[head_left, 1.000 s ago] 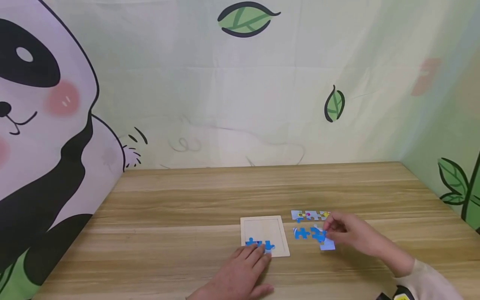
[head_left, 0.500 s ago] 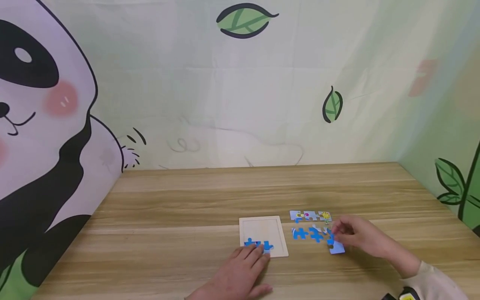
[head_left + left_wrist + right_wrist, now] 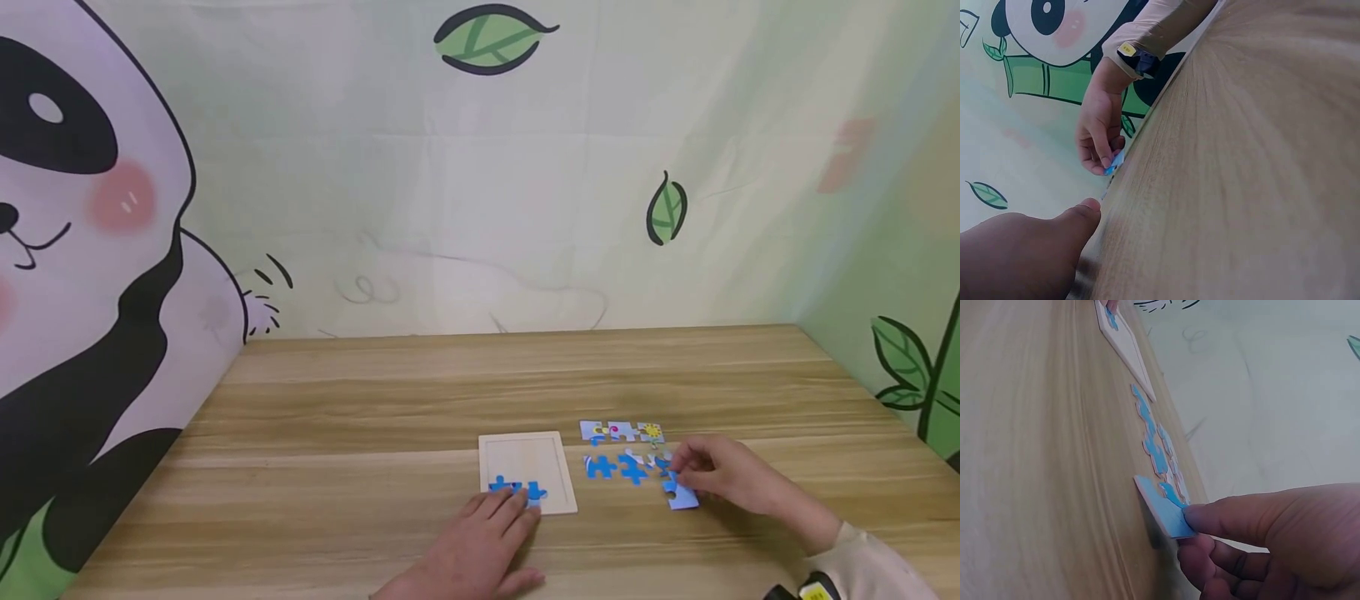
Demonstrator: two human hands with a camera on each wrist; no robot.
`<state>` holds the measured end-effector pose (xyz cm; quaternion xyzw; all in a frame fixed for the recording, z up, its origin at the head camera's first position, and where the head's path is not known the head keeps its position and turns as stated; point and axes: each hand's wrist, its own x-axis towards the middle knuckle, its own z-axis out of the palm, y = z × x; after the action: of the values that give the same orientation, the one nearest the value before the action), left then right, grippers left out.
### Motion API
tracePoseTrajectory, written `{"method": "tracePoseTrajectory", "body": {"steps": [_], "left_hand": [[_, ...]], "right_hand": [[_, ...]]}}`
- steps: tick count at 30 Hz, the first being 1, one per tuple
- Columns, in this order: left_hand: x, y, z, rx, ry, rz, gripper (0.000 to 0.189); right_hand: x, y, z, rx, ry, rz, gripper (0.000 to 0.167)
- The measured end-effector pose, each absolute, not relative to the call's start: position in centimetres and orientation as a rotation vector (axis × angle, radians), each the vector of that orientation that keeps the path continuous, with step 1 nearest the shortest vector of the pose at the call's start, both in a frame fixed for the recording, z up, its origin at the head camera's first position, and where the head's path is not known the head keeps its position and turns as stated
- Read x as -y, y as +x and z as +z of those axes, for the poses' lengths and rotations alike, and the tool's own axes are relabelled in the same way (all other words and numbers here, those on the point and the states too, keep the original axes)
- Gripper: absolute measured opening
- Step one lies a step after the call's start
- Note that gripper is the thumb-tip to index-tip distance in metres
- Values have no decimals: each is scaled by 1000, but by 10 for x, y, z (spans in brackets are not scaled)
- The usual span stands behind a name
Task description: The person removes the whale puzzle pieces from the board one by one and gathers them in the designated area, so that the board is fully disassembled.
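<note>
A light blue jigsaw piece point(image 3: 683, 497) is pinched between the thumb and fingers of my right hand point(image 3: 723, 475). In the right wrist view that jigsaw piece point(image 3: 1163, 509) is tilted, one edge lifted above the table. My left hand point(image 3: 480, 542) lies with extended fingers over the near edge of a pale wooden puzzle tray point(image 3: 558, 454). Blue jigsaw pieces point(image 3: 537, 492) lie along the tray's near side, partly covered by those fingers. Right of the tray, a middle row of blue pieces point(image 3: 632, 468) lies on the table, its right end close to my right fingertips.
Behind the middle row is a row of pale pieces point(image 3: 621, 430) with small coloured pictures, one a yellow sun. The wood-grain table point(image 3: 337, 417) ends at a backdrop point(image 3: 480, 208) painted with a panda and leaves.
My right hand has moved right and slightly nearer with the pinched jigsaw piece, drawing it away from the middle row. The left hand has stayed on the tray.
</note>
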<state>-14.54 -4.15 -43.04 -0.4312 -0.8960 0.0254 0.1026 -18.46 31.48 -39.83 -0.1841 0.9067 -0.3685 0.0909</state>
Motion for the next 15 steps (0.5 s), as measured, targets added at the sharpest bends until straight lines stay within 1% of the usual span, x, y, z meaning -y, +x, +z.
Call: {"method": "tracePoseTrajectory", "body": {"steps": [15], "left_hand": [[41, -147, -427, 2700, -1289, 69, 66]], "right_hand": [[-314, -183, -403, -2843, -480, -983, 8]]}}
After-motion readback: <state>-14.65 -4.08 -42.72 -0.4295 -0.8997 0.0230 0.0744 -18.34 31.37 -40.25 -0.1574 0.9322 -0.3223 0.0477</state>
